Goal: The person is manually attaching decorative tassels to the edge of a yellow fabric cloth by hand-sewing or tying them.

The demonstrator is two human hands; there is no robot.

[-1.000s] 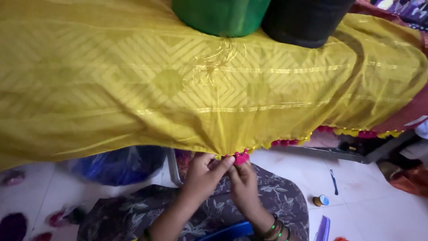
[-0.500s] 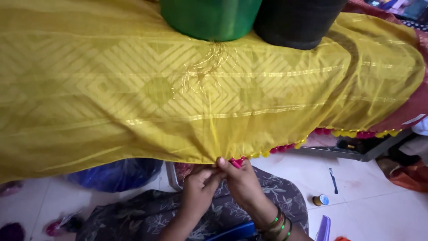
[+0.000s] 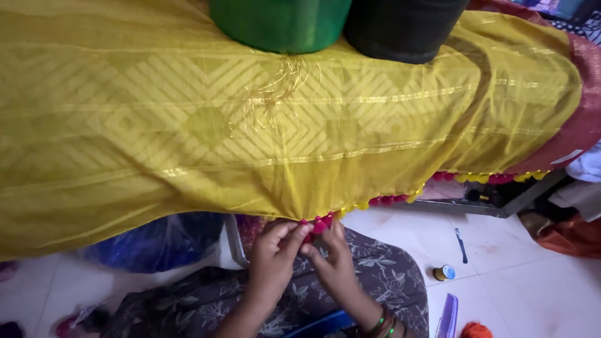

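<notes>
Sliding leftward and slightly down across the view, the yellow cloth (image 3: 263,125) with its woven diamond pattern and gold stripes is now sitting a little differently than half a second ago, and the two rolls on top of it, the green roll (image 3: 280,24) and the black roll (image 3: 400,28), are showing less of themselves at the upper edge. Both hands are staying at the cloth's lower hem but are regrouping: the left hand (image 3: 273,258) is now lifting its fingertips up to the hem, pinched nearly closed on a pink tassel (image 3: 320,224), while the right hand (image 3: 332,263) is lying just under it, its fingers curled and touching the same spot, though what it is gripping, if anything, cannot be told. Judging from this, the work on the hem is carrying on at the same point, next to the finished row of pink and yellow tassels (image 3: 391,200) running off to the right. Below, the person's floral-print clothing (image 3: 382,275) is filling the lower middle, and a blue plastic bag (image 3: 156,241) is lying on the white floor (image 3: 519,281) under the cloth. Farther right, a purple comb (image 3: 449,318) is poking in at the bottom edge, and a small gold thread spool (image 3: 444,273) with a blue round label on its end is standing on the floor.
</notes>
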